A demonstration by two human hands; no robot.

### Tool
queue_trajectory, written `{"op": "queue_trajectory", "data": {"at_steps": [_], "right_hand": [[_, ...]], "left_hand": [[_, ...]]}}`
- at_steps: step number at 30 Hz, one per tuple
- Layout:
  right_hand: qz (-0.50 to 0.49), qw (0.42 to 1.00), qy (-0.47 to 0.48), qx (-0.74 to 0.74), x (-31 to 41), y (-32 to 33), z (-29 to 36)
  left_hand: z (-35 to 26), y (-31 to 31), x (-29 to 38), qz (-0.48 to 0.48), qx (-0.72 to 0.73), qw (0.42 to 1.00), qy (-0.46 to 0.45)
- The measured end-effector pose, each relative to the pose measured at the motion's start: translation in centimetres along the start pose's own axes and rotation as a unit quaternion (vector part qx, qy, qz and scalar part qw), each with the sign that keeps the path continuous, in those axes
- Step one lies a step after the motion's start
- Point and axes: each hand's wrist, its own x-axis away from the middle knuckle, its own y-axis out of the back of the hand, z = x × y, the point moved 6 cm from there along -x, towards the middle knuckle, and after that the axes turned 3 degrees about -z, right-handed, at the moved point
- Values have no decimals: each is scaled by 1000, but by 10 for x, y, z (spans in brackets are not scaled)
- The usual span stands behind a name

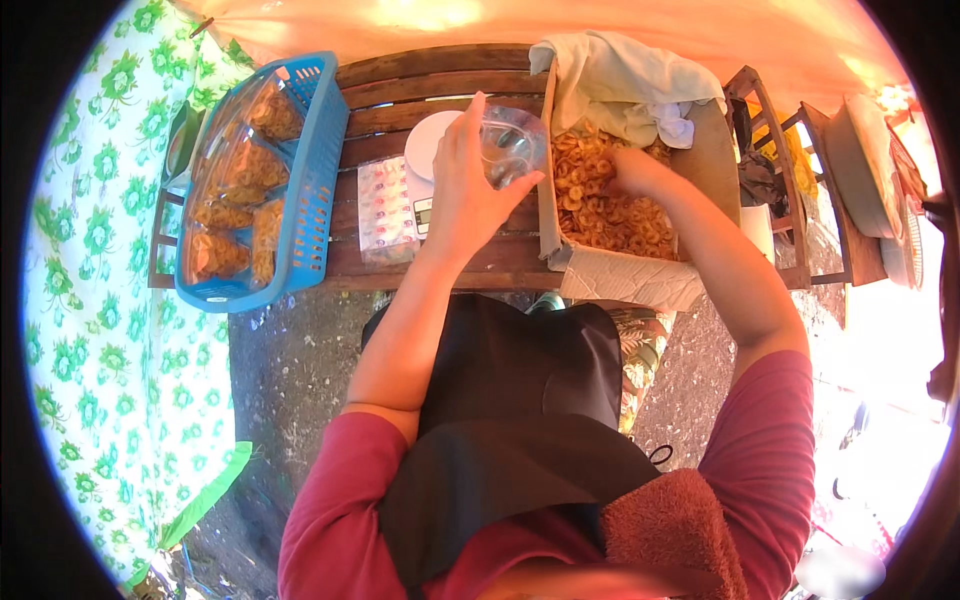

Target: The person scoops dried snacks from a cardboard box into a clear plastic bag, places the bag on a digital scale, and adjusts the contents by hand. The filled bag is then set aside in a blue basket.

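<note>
My left hand (476, 172) is raised over the slatted wooden table, thumb and fingers spread around a clear plastic container (517, 142) that looks empty. Behind this hand is a kitchen scale (421, 214) with a round white plate (427, 139), partly covered. My right hand (634, 172) reaches into a cardboard box (709, 172), its fingertips among brown-orange chips (581, 202), which look like banana chips. Those fingertips are hidden, so their grip cannot be made out. A pale cloth (607, 75) drapes over the box's far side.
At left stands a blue plastic basket (307, 187) holding several clear bags of chips (259, 169). Printed labels (382, 199) lie beside the scale. Wooden frames (765, 142) and a grey basin (862, 172) are at right. A flowered sheet (105, 247) hangs at left.
</note>
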Motion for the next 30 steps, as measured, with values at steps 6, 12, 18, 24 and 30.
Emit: {"op": "queue_trajectory", "data": {"at_steps": [6,12,18,24,30], "right_hand": [[-50,989,-5,-139,2,36,-30],[-88,993,63,45,4,27,-8],[-45,996,41,63,6,-2,4],[1,1000,11,-1,6,14,-7],[-13,1000,11,-22,10,15,-4]], "left_hand": [[3,4,0,-3,3,1000,7],[-1,4,-1,-4,-8,1000,-4],[-6,3,-3,5,-13,1000,-16],[-3,4,-1,1,-17,1000,-15],[-1,1,0,4,-9,1000,-21]]}}
